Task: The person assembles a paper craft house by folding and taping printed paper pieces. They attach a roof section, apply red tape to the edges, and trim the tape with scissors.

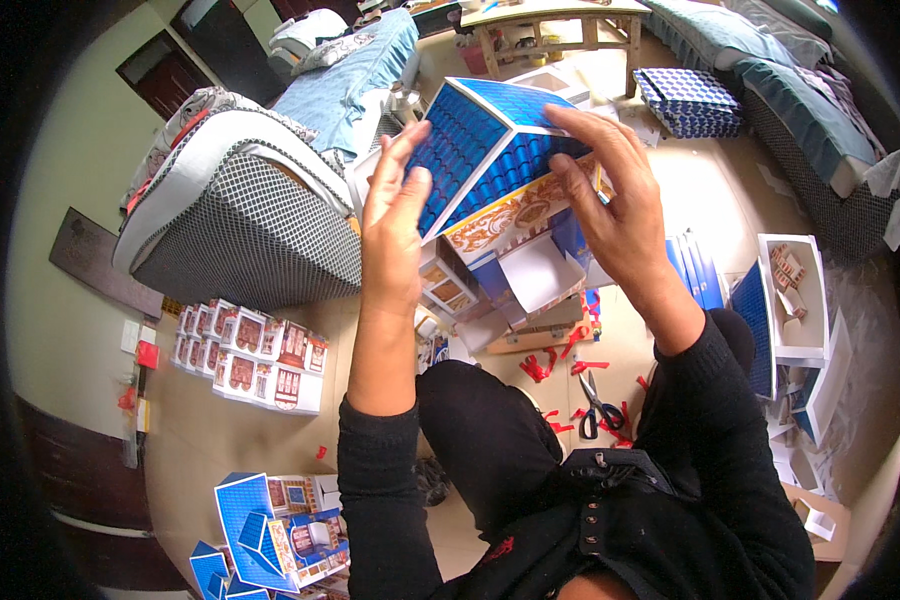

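A blue tiled-pattern cardboard roof (465, 142) with white edges sits on top of a printed cardboard model house (502, 214) in front of me. My left hand (396, 210) presses against the roof's left side, fingers pointing up. At the right, my right hand (615, 187) has its fingers spread over the roof's top and its thumb on the nearer slope. The roof is held between both palms. Below the roof's gold-ornamented front band, an open white box-like part (541, 274) juts toward me. The hands hide part of the roof's sides.
Scissors (598, 409) and scraps of red tape (538, 366) lie on the floor between my legs. Printed house pieces (259, 352) stand stacked at left; finished-looking houses (251, 517) sit lower left. More roofs and white boxes (802, 330) are at right. A padded bed end (247, 217) rises nearby.
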`<state>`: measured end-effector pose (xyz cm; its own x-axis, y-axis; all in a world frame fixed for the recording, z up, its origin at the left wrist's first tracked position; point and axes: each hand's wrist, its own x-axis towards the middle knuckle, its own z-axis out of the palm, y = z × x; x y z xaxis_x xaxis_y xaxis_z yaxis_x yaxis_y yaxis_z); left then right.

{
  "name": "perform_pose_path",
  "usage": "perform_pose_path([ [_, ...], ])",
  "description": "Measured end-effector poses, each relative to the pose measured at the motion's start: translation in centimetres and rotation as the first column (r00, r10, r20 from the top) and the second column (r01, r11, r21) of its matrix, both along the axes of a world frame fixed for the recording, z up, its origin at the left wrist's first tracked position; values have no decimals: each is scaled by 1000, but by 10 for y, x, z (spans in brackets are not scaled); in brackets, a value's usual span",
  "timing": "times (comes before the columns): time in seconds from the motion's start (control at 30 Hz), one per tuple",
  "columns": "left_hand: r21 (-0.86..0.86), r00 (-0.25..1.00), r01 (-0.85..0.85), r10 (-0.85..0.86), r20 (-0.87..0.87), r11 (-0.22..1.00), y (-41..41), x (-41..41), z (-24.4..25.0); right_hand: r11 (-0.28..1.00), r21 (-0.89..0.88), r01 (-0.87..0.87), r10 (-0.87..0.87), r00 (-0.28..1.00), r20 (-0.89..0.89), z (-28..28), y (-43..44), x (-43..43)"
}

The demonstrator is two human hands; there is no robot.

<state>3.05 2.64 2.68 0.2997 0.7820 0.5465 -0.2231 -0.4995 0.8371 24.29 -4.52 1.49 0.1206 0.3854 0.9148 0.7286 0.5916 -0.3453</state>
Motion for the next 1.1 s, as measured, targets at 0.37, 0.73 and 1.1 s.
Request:
perform_pose_path([
  [0.37,-46,963,-265,267,36,963,21,-59,-17,931,-336,141,-202,967,-153,-83,-32,21],
  [0.73,-432,936,-350,329,-127,831,64,-94,-76,867,-450,212,-243,970,-11,-97,-16,5],
  [1.1,-421,936,-317,351,2,850,57,-110,-76,851,-502,152,-233,967,-103,-90,2,-3],
])
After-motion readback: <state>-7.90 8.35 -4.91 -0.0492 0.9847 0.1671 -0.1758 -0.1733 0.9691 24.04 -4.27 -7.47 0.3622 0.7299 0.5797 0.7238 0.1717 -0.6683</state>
